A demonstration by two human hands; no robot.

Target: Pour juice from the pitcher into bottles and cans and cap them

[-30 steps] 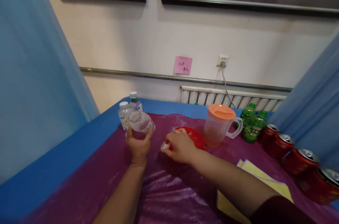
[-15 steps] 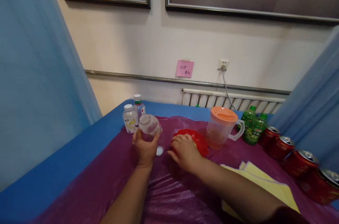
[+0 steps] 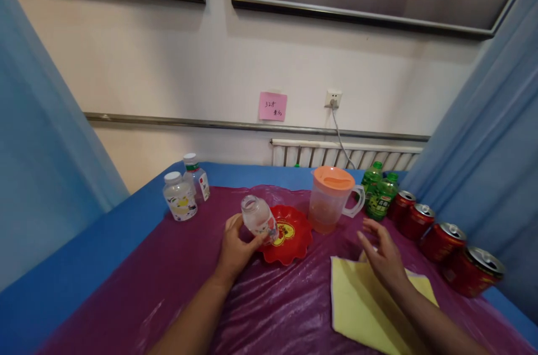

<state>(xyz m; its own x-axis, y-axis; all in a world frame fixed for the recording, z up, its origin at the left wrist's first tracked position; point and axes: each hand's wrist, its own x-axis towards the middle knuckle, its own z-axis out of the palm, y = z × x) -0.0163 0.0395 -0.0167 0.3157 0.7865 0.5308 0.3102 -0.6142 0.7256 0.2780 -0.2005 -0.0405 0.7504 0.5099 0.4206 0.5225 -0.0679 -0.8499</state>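
Observation:
My left hand (image 3: 237,248) is closed around a clear jar (image 3: 259,218) with a printed pattern. The jar is uncapped and tilted, its mouth pointing up and to the left. It hangs over the left edge of a red scalloped plate (image 3: 300,243) with a yellow design. My right hand (image 3: 381,251) hovers above a folded yellow cloth (image 3: 357,304), fingers apart, with nothing seen in its grasp; its lower fingers are partly hidden. Between the hands, behind the cloth, stands a clear pitcher (image 3: 325,206) with an orange lid.
A patterned jar with a white cap (image 3: 180,198) and a clear bottle (image 3: 200,181) stand at the left. Two green bottles (image 3: 381,198) and several red cans (image 3: 443,240) line the right side. Purple plastic sheeting (image 3: 168,288) covers the blue table (image 3: 88,254).
My right hand has left the red plate and moved right, over the yellow cloth. The jar in my left hand has come closer to the plate. The view has shifted right.

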